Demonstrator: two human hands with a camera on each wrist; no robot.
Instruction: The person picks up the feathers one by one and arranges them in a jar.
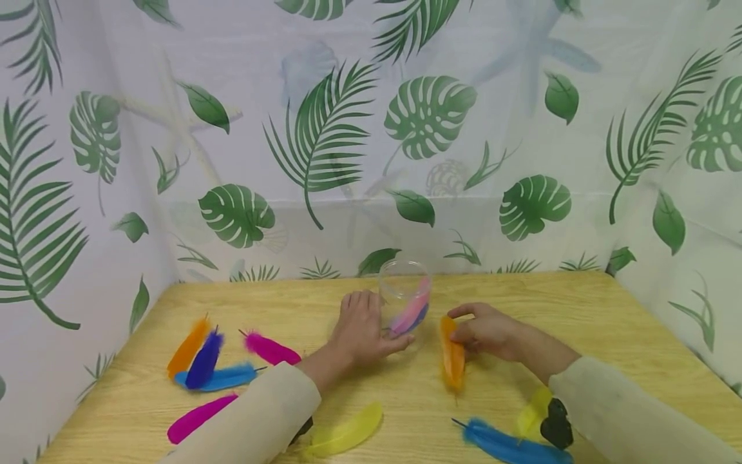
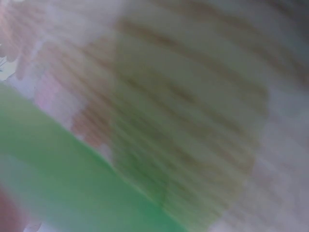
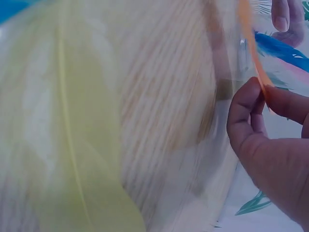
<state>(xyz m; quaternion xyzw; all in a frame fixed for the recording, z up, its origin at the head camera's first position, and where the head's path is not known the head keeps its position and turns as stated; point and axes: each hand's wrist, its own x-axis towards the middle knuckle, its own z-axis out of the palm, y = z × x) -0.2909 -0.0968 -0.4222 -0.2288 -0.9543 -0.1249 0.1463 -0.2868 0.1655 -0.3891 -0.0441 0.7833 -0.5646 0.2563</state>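
A clear plastic cup (image 1: 406, 265) stands near the back of the wooden table, with a pink feather (image 1: 413, 310) and a blue one (image 1: 420, 318) leaning inside it. My left hand (image 1: 361, 327) holds the cup from the left, thumb across its front near the base. Just right of the cup, my right hand (image 1: 489, 332) pinches an orange feather (image 1: 453, 354) by its upper end. The right wrist view shows that feather (image 3: 258, 63) between thumb and forefinger. The left wrist view is too blurred to show the left hand's grip.
On the table's left lie an orange feather (image 1: 188, 348), a purple one (image 1: 204, 362), a blue one (image 1: 226, 377) and magenta ones (image 1: 272, 348). Yellow feathers (image 1: 348, 432) and another blue feather (image 1: 516, 444) lie near the front. A leaf-print sheet (image 1: 348, 238) hangs behind.
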